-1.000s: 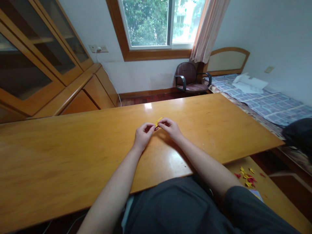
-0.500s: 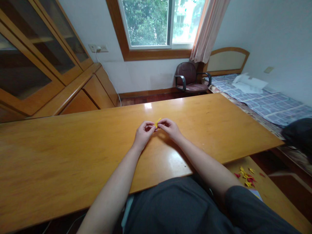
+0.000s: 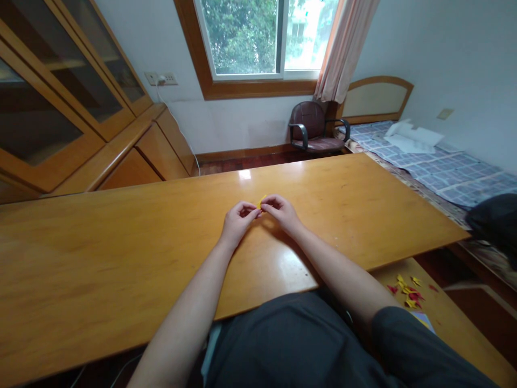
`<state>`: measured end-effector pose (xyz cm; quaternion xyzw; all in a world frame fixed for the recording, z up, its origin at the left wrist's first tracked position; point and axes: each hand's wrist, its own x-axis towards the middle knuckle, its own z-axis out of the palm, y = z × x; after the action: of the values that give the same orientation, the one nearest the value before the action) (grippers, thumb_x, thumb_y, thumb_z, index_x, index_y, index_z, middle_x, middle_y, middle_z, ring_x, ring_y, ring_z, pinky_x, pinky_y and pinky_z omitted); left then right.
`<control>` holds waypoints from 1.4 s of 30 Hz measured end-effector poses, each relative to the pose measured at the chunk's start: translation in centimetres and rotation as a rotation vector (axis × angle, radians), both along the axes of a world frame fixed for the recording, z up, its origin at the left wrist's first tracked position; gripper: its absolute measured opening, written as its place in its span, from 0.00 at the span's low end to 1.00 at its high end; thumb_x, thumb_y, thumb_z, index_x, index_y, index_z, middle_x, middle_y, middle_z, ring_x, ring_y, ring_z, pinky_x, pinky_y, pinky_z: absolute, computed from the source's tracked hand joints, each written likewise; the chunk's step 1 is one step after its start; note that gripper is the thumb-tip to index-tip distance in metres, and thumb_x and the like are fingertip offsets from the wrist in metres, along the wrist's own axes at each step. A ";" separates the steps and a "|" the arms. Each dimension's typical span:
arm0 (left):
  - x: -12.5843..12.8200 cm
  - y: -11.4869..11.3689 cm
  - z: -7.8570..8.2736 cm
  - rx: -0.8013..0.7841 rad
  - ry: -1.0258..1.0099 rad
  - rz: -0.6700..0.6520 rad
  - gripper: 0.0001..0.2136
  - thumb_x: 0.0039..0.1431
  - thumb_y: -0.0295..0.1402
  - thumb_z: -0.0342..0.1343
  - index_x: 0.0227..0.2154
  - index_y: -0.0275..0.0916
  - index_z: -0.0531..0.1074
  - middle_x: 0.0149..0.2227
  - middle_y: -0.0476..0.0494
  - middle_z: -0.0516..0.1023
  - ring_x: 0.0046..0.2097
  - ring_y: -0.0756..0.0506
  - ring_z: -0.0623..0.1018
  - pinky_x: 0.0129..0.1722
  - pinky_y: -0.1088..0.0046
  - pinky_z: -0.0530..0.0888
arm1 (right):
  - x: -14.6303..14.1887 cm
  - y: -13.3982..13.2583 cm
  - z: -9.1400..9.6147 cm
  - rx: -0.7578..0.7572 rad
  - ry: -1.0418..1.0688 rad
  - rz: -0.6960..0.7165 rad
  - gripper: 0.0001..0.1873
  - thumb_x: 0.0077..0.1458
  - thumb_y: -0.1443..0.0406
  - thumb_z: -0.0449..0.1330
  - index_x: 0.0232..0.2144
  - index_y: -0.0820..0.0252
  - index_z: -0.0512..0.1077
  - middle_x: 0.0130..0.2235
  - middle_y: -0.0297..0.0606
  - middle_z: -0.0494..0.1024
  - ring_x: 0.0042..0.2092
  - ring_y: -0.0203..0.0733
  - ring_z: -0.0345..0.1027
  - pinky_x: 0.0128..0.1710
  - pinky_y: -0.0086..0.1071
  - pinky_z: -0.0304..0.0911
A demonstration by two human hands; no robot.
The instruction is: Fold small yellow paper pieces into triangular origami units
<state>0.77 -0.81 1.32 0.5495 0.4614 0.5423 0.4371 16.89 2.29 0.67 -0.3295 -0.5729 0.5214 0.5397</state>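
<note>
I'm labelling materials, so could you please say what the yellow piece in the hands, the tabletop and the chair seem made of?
The yellow piece is probably folded paper, seemingly matte: it looks thin, though mostly hidden. The tabletop looks like varnished wood or veneer, glossy, with grainy streaks and bright reflections. The chair seems covered in leather or vinyl, given its soft sheen.

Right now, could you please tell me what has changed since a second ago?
Only a little: the left hand appears to have its thumb slightly nearer the right hand, and slightly less of the small yellow folded-paper piece shows between them. Nothing was picked up or let go; both hands still hold it. The red and yellow folded-paper pieces on the lower wooden surface stayed put.
</note>
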 end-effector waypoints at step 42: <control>-0.6 0.1 -0.4 -0.190 0.012 -0.187 0.18 0.50 0.48 0.63 0.30 0.36 0.76 0.29 0.42 0.80 0.30 0.46 0.79 0.34 0.68 0.77 | 0.2 0.4 0.1 -0.002 -0.058 0.013 0.13 0.46 0.58 0.67 0.33 0.58 0.74 0.33 0.34 0.77 0.36 0.38 0.69 0.43 0.36 0.65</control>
<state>0.21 -0.73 0.96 0.5493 0.4601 0.4500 0.5330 17.11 2.66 0.72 -0.3411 -0.5900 0.5158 0.5192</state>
